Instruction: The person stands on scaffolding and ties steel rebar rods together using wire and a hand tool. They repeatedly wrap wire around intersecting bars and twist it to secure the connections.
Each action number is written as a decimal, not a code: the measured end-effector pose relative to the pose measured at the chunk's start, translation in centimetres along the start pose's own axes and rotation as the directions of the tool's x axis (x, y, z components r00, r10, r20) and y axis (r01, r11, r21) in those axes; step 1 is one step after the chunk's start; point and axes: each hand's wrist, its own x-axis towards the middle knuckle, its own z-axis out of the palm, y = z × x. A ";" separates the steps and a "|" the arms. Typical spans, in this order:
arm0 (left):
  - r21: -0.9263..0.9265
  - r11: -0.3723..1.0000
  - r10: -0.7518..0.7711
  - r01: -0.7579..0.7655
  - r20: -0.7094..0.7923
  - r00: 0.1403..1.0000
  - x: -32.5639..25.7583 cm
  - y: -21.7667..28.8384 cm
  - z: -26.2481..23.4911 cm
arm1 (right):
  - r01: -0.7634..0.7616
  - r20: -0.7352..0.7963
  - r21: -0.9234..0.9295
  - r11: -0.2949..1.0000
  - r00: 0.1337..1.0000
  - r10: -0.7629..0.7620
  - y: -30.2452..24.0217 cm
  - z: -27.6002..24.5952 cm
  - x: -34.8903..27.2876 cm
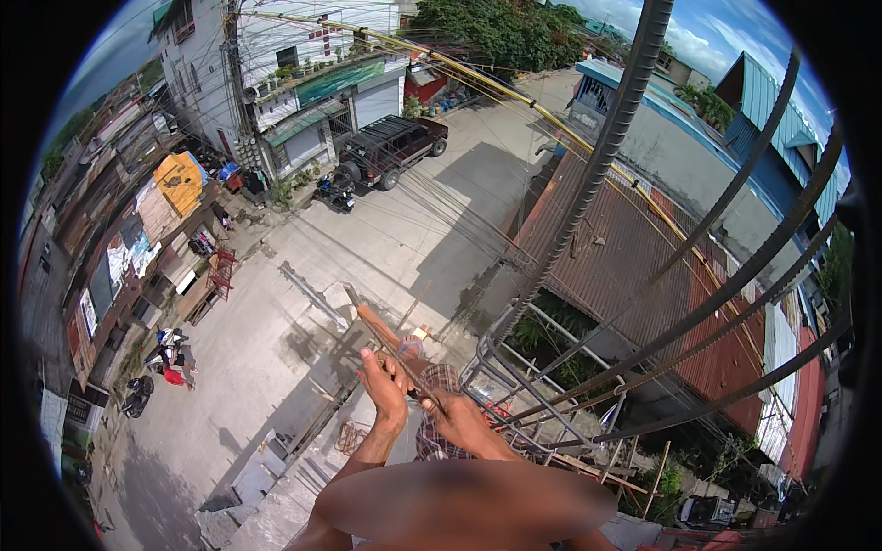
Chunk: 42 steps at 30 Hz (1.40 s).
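A thin brown rod [386,338] slants away from me toward the road below. My right hand [457,421] is closed round its near end. Just to the left, my left hand [386,386] has its thumb raised and its fingers curled in beside the rod; what they grip, if anything, is hard to make out. Under the hands shows a brown checked cloth [439,378]. Beyond the fingers lies an orange-brown strip [375,323], its kind unclear. To the right of my hands rises a bundle of ribbed steel bars, among them a thick upright bar [602,174].
A metal pipe frame [514,372] stands close on the right, with bent rebar [735,312] sweeping past it. Yellow-sleeved overhead cable [441,57] crosses above the street. Far below are a dark jeep [393,150], a motorcycle [336,193], people near another motorcycle, and rusty roofs [625,239].
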 end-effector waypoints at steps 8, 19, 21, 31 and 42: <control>0.185 0.979 0.037 -0.089 0.264 0.964 -4.1 0.7 0.3 | -0.237 -0.068 -0.039 0.971 0.970 0.234 -0.8 -2.0 -1.0; 0.484 -0.009 -0.134 -0.875 0.867 0.481 -0.4 6.1 -13.5 | -0.029 -0.002 -0.546 0.838 0.999 0.033 -1.0 -3.5 -1.7; 0.480 0.017 -0.082 -0.877 0.875 0.477 -2.2 6.1 -11.5 | -0.106 -0.009 -0.454 0.885 0.993 0.114 -1.6 -4.7 -1.1; -0.406 0.910 0.002 0.088 0.216 0.976 -3.3 3.6 1.1 | -0.071 -0.027 0.329 0.942 0.996 0.084 -0.9 0.5 -0.3; 0.617 0.784 -0.535 0.067 0.617 0.577 -3.0 6.5 -6.0 | 0.191 0.187 -0.531 0.826 0.977 -0.105 -0.6 -3.9 -5.2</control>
